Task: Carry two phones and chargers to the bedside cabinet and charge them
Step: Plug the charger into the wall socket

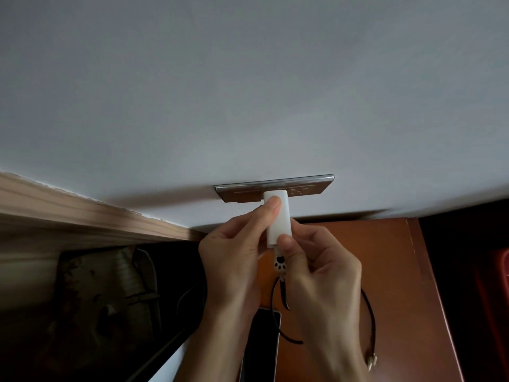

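Both my hands are on the white charger block [278, 219], which sits with its top end against the metal socket plate [275, 188] on the white wall [248, 92]. Can't tell if the prongs are fully seated, contact point hidden.

My left hand [234, 257] pinches the block from the left, thumb laid along its front face near the top, other fingers curled behind, pressed on the charger. My right hand [322, 274] pinches at the block's lower end, thumb tip on the bottom front corner, fingers closed around the white plug with a black paw print [280, 264] that comes out under the block.

Black cable [370, 312] hangs from that plug, loops right over the cabinet top and ends in a loose pale connector [371, 361] near my right wrist, not plugged into anything visible.

One phone [261, 346] lies flat, dark screen up, on the orange-brown bedside cabinet [385, 257], below my left hand and partly covered by my wrist. The cable crosses its upper right corner. Second phone: cannot tell where it is. A white flat edge [168, 365] shows at bottom left of the phone, unclear what it is.

Wooden bed frame [68, 216] runs along the wall at left, dark cluttered gap [110, 312] beneath it. Something red [501, 271] at far right edge, cut off.
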`<state>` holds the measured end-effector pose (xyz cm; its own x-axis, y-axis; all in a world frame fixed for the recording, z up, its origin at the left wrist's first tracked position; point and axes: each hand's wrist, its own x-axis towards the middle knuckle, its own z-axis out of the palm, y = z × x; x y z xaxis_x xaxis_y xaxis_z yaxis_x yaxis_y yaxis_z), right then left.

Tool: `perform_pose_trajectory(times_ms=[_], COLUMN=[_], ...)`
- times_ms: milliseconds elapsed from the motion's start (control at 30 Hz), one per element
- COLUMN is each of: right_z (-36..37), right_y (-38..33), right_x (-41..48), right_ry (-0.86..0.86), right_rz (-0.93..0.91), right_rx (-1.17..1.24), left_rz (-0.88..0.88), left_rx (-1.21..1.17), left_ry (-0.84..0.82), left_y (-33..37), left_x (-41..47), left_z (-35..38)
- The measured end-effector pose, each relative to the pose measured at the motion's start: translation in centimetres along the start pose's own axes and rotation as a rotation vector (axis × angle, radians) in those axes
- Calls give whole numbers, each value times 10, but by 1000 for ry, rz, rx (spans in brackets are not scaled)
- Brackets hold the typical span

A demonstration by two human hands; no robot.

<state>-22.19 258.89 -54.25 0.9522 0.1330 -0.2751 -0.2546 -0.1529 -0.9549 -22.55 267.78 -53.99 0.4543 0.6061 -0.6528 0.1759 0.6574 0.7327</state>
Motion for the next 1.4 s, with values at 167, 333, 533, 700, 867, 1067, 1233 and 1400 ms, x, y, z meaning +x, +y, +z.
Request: perform_pose_trajectory(times_ms=[167,333,533,700,867,1067,1233,1400], right_z=[3,-5,-21,-17,-11,-13,-16,-17], right_y=[-2,-2,11,27,38,44,41,29], right_x=[0,1,4,5,1,3,4,6], right_ry=[0,-81,-245,-231,-268,-304,-231,-182], right_rz=[5,18,6,18,-41,-111,-99,-73], right_rx=[15,47,171,194,230,244,172,141], left_rz=[-3,2,70,33,18,106,125,65], left_rx=[47,74,110,163,275,248,235,181], left_ry=[-6,-59,-130,-209,-276,-281,-251,-227], left_y=[4,7,-6,-9,-10,-16,-19,-14], left_x=[1,-3,0,5,11,12,13,12], left_z=[-1,-5,-16,-20,-25,-25,-22,-16])
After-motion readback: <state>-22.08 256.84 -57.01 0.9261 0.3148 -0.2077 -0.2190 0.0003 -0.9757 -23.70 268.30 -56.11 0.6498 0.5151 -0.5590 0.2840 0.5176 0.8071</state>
